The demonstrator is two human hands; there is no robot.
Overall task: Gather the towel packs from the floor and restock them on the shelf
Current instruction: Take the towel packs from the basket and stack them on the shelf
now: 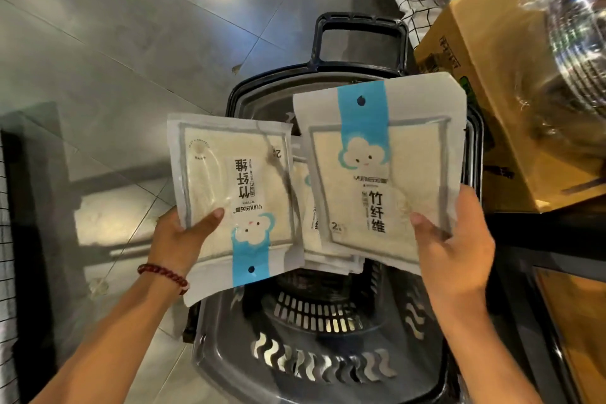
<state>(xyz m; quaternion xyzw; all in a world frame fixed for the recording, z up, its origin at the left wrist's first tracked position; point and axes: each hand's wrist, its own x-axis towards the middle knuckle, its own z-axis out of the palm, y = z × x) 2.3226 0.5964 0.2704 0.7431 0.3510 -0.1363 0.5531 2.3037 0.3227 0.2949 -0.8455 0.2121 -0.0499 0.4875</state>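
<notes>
The pack in the left hand is a flat white pouch with a clear window showing cream cloth. It has black characters, a cloud face and a blue strip pointing toward the person. The thumb is clamped over its edge. The right hand grips a fanned stack of packs with the strip pointing away. Both are held above a dark slotted basket on the tiled floor, near a cardboard box.
</notes>
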